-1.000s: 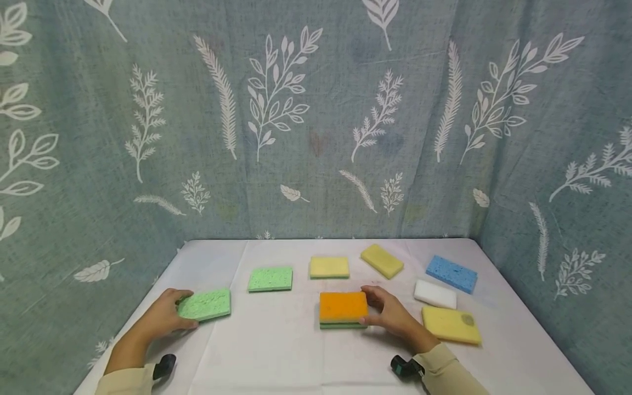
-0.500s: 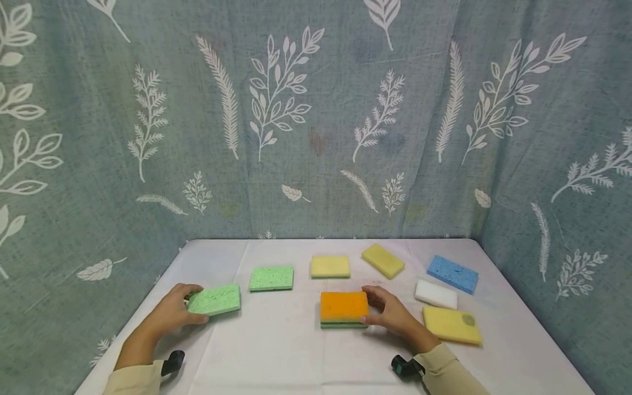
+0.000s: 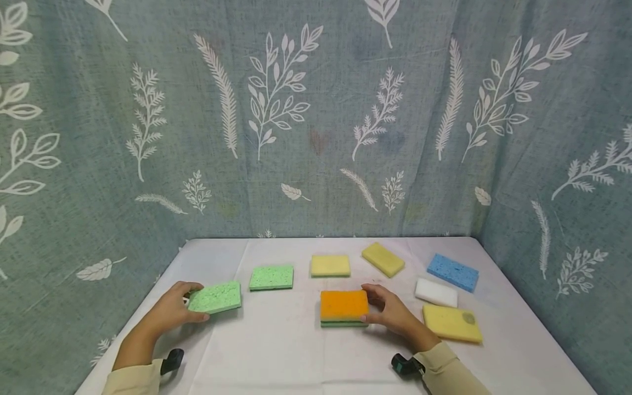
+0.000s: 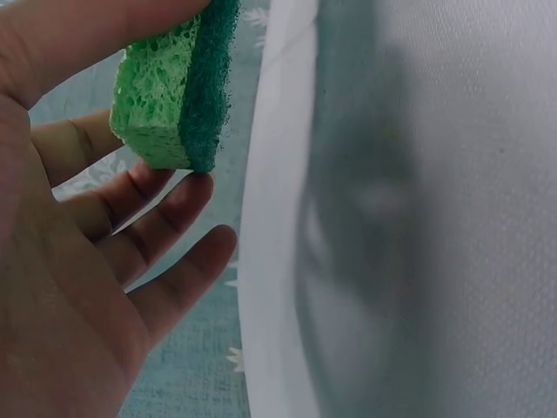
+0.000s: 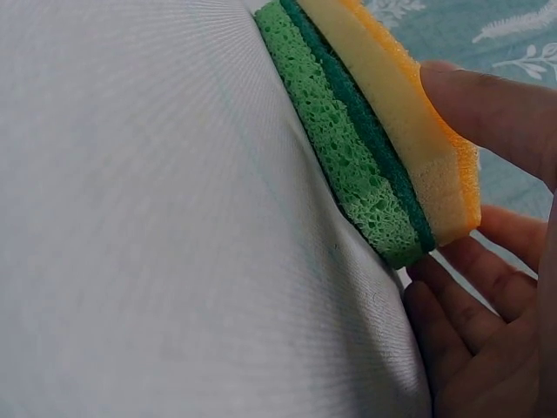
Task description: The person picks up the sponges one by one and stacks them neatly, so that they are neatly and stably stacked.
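Note:
My left hand [image 3: 173, 310] pinches a green sponge [image 3: 214, 298] by its left end, thumb on the near side and fingers behind. In the left wrist view this sponge [image 4: 157, 100] shows a dark green scouring layer underneath, and it hangs over the white cloth with a shadow below. At the table's middle, my right hand [image 3: 392, 312] holds the right end of a sponge with an orange top [image 3: 344, 304]. That sponge lies on another green sponge [image 5: 339, 139], flat on the cloth, as the right wrist view shows; some fingertips reach near the green one.
A green sponge [image 3: 271, 278] and two yellow sponges [image 3: 330, 266] lie along the back. To the right are a blue sponge [image 3: 452, 272], a white sponge [image 3: 436, 292] and a yellow sponge with a dark spot [image 3: 446, 323]. A patterned curtain [image 3: 316, 120] surrounds the table.
My left hand has moved a little to the right and up with the green sponge, then stayed nearly still. The right hand and the orange-topped sponge have not moved.

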The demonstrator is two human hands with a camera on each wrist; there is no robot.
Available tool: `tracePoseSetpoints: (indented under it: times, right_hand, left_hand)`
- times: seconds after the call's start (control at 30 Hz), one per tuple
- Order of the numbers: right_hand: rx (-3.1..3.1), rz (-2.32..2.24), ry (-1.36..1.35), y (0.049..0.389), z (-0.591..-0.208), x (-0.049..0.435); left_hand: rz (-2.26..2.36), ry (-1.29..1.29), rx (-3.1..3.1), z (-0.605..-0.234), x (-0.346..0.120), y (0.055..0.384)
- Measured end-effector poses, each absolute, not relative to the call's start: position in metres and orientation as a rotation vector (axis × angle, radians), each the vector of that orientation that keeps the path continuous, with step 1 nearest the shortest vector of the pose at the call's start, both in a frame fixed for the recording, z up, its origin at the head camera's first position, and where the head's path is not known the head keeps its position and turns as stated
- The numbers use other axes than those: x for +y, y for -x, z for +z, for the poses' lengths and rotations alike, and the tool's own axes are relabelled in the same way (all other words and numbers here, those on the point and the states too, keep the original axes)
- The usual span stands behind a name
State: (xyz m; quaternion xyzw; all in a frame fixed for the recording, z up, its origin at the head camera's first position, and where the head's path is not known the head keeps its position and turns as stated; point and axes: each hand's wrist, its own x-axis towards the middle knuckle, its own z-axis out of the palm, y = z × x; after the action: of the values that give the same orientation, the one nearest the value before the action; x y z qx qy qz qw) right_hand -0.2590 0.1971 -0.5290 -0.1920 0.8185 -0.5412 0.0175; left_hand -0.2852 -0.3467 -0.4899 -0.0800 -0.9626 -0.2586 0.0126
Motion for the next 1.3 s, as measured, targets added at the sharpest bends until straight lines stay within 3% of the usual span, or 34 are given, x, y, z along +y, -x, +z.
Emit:
tracePoseSetpoints:
  times: [0.5,0.83,1.3]
  right_hand:
    - [2.555,-1.695,0.595,0.267,-0.542,0.2]
    - [2.532,-1.722,0.612,0.253,-0.52,0.195]
    - [2.52,-1.718,0.603,0.268,-0.543,0.202]
  left_hand:
    - [-0.845,0.351,-2.966,-0.478,-0.312,0.293]
    - [-0.912,0.377,-2.943,-0.478,-0.286,0.305]
    - [-0.954,0.425,-2.944,-0.484,-0.243,0.32]
